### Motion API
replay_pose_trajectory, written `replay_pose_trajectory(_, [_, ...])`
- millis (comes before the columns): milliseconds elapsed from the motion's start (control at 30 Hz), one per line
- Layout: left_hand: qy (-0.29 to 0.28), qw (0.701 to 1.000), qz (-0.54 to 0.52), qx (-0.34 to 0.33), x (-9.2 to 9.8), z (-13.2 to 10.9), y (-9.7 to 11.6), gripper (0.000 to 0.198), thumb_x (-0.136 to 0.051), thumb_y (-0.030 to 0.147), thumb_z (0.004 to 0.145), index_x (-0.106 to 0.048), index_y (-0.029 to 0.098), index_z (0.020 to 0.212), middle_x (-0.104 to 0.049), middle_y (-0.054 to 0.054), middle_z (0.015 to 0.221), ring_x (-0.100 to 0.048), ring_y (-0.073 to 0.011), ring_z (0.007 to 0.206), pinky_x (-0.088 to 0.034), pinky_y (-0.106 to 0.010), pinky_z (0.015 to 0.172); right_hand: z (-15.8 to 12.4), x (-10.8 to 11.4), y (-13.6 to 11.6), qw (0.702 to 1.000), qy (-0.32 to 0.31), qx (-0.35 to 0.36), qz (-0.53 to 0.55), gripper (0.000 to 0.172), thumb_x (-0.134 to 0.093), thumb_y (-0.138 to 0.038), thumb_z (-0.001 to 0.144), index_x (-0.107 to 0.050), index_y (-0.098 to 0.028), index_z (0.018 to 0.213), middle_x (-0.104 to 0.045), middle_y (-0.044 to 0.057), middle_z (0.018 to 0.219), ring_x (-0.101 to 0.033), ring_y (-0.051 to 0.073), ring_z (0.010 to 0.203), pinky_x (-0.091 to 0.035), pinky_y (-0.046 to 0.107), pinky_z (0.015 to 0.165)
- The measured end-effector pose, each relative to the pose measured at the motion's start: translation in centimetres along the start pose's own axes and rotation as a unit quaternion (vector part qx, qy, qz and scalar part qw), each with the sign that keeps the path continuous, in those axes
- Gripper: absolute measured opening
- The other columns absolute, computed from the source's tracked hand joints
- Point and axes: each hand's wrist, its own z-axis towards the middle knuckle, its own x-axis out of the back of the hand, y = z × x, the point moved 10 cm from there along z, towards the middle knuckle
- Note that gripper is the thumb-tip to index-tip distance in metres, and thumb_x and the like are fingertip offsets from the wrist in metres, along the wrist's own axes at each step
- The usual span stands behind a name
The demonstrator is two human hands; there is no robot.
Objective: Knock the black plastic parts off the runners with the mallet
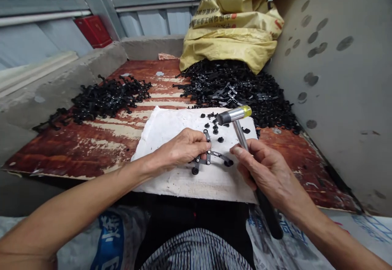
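Black, apparently plastic links under left hand, right hand curled around hammer

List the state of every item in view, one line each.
left hand: closed over the link assembly
right hand: gripping the hammer
black link assembly: resting on the cloth, partly covered by the left hand
hammer: held tilted, head up
white cloth: spread out, wrinkled
small black studs: loose on the cloth
large black parts heap: tangled, piled against the sack
smaller black parts heap: tangled
wooden board: red finish peeling
yellow woven sack: crumpled, slumped
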Motion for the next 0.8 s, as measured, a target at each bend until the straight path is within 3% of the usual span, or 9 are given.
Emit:
replay_pose_trajectory(133, [-0.041,0.998,0.047,-0.026,-0.3,0.6,1.3,0.020,-0.052,0.021,0.082,-0.058,0.015,0.064,-0.057,0.001,0.058,-0.039,-0.0072,0.048,-0.028,-0.022,0.046,0.2,2.0,1.8,0.999,0.022,-0.026,0.006,0.033,-0.058,-0.052,0.084,-0.047,-0.023,0.073,-0.044,-0.007,0.051,-0.036,0.008,0.039,-0.026,0.023,0.037])
replay_pose_trajectory(233, [-0.073,0.994,0.064,-0.045,-0.7,1.3,2.0,0.015,-0.051,0.021,0.080,-0.055,0.016,0.067,-0.065,-0.002,0.065,-0.045,-0.0082,0.051,-0.030,-0.023,0.047,0.5,2.0,2.9,0.997,0.014,-0.054,0.049,0.034,-0.059,-0.054,0.082,-0.046,-0.023,0.073,-0.043,-0.008,0.050,-0.034,0.008,0.039,-0.026,0.022,0.035])
replay_pose_trajectory(300, [-0.066,0.995,0.066,-0.031,-0.6,1.8,1.8,0.013,-0.052,0.021,0.079,-0.053,0.017,0.067,-0.066,-0.003,0.066,-0.048,-0.0091,0.052,-0.031,-0.023,0.047,0.5,1.9,3.3,0.996,0.011,-0.065,0.061,0.034,-0.059,-0.055,0.081,-0.047,-0.023,0.075,-0.043,-0.008,0.050,-0.032,0.008,0.038,-0.024,0.021,0.034])
replay_pose_trajectory(433, [-0.035,0.997,0.074,-0.012,-0.1,2.3,1.5,0.006,-0.052,0.021,0.076,-0.055,0.017,0.072,-0.061,0.000,0.061,-0.044,-0.0088,0.049,-0.028,-0.022,0.045,0.6,1.8,3.1,0.997,0.003,-0.063,0.044,0.034,-0.058,-0.054,0.080,-0.047,-0.023,0.074,-0.041,-0.008,0.049,-0.034,0.008,0.040,-0.025,0.021,0.035])
replay_pose_trajectory(567, [-0.071,0.991,0.112,0.012,-0.9,2.0,1.3,0.007,-0.052,0.019,0.076,-0.050,0.018,0.069,-0.059,0.001,0.060,-0.036,-0.0070,0.046,-0.025,-0.022,0.042,0.6,1.9,2.9,0.998,-0.003,-0.047,0.035,0.034,-0.057,-0.054,0.081,-0.047,-0.023,0.072,-0.041,-0.008,0.048,-0.032,0.008,0.040,-0.025,0.021,0.035])
replay_pose_trajectory(667, [-0.094,0.990,0.101,0.022,-1.4,1.8,1.5,0.006,-0.048,0.018,0.080,-0.048,0.019,0.074,-0.060,0.001,0.063,-0.044,-0.0078,0.048,-0.031,-0.022,0.044,0.7,1.8,2.8,0.998,-0.004,-0.040,0.042,0.034,-0.057,-0.054,0.082,-0.047,-0.023,0.072,-0.040,-0.008,0.048,-0.030,0.007,0.039,-0.024,0.021,0.034])
replay_pose_trajectory(800, [-0.082,0.992,0.097,0.006,-1.5,2.0,1.8,0.013,-0.041,0.020,0.087,-0.045,0.020,0.075,-0.054,0.003,0.064,-0.048,-0.0079,0.047,-0.035,-0.022,0.045,0.8,1.8,2.9,0.997,-0.006,-0.043,0.065,0.034,-0.058,-0.054,0.083,-0.047,-0.023,0.073,-0.041,-0.008,0.048,-0.031,0.007,0.038,-0.025,0.020,0.033])
